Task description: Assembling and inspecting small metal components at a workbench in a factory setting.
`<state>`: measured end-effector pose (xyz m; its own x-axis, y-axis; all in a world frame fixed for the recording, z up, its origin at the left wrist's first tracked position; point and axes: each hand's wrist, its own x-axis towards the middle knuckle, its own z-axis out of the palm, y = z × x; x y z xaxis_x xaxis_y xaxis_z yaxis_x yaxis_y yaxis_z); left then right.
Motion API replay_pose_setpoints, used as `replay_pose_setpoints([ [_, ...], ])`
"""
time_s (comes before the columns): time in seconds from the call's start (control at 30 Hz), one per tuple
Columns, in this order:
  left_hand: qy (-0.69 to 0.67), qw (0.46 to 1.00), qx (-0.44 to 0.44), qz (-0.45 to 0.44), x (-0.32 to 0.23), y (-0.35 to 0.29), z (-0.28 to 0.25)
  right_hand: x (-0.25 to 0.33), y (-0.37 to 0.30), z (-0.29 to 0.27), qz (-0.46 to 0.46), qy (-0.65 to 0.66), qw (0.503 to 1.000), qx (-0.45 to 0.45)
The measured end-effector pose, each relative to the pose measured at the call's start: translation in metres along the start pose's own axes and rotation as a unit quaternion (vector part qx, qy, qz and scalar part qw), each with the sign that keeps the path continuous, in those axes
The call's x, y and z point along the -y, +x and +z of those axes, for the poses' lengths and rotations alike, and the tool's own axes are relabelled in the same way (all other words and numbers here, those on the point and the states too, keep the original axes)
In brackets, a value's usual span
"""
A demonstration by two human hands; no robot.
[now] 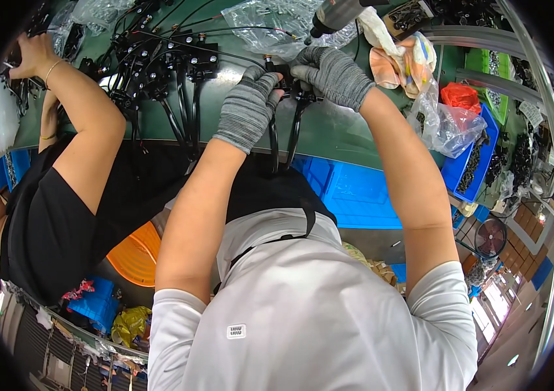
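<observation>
At the table's edge I hold a pair of black brake levers, their long blades pointing toward me. My left hand [249,107], in a grey knit glove with bare fingertips, is closed on the left brake lever [273,140] near its mount. My right hand [334,77], gloved alike, closes round the mount end of the right brake lever [297,124]. A small bolt stands up from the mount between the hands; the fingers hide part of it. Just above my right hand hangs a grey power screwdriver [337,14], its tip apart from the levers.
More black brake levers with cables [179,62] lie left on the green table [355,140]. Behind my hands is a clear plastic bag [267,26] of small parts. To the right are a cloth [407,62] and a blue bin [476,156]. A co-worker's arm [88,98] works at left.
</observation>
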<state>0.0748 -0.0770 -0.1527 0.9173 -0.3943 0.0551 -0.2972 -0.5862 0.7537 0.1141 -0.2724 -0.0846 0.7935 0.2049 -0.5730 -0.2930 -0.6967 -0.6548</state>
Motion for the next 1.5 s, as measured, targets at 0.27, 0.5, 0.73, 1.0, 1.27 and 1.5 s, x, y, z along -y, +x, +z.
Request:
replay_pose_setpoints([
  [0.27, -0.003, 1.0, 0.013, 0.005, 0.003, 0.002, -0.002, -0.001, 0.004, 0.004, -0.063, -0.143, 0.988, -0.01],
  [0.5, -0.025, 0.999, 0.033, 0.017, 0.011, 0.007, -0.002, -0.004, 0.004, 0.015, -0.079, -0.211, 0.973, -0.039],
  [0.73, -0.056, 0.998, 0.034, 0.005, 0.019, 0.003, 0.001, -0.006, -0.011, 0.006, -0.108, -0.156, 0.974, -0.127],
  [1.0, -0.055, 0.998, 0.037, 0.011, 0.015, 0.004, 0.001, -0.009, -0.033, 0.021, -0.259, -0.195, 0.928, -0.183],
  [1.27, -0.021, 0.999, 0.018, 0.026, 0.022, 0.004, 0.004, 0.001, -0.015, 0.035, -0.237, -0.209, 0.937, -0.152],
  [1.5, 0.001, 0.999, 0.052, -0.002, 0.021, 0.003, 0.002, 0.005, -0.009, 0.038, -0.251, -0.315, 0.901, -0.158],
])
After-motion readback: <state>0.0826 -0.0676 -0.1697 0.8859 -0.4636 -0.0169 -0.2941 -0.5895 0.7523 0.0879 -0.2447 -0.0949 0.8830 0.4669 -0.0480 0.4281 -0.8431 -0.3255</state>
